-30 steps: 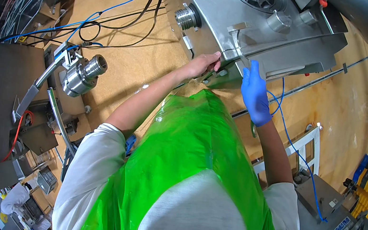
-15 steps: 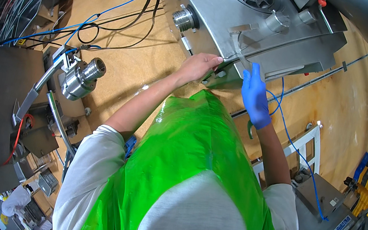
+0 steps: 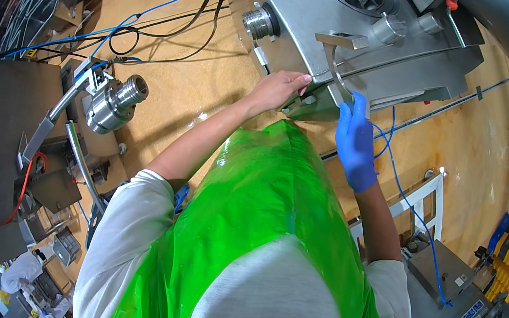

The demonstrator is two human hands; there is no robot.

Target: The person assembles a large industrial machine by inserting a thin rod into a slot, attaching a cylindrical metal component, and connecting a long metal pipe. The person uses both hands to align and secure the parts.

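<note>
My bare left hand (image 3: 277, 89) reaches forward to the lower edge of a stainless steel machine (image 3: 330, 18), with its fingertips pinching that edge. My right hand (image 3: 355, 140), in a blue glove, is just to the right, fingers up against the lower end of a curved metal handle (image 3: 336, 72) on the machine's front. Both hands sit close together above my green plastic apron (image 3: 257, 226). What lies under the hands is hidden.
Black and blue cables (image 3: 134, 33) trail over the tan floor at the left. A steel pipe fitting (image 3: 113, 103) on a grey unit stands to my left. A white frame (image 3: 424, 199), a grey box (image 3: 448, 283) and yellow parts (image 3: 504, 262) are at the right.
The view has tipped a little, so the machine sits higher in the picture. Both hands stay at the machine's lower edge; the gloved hand has closed up to the curved handle.
</note>
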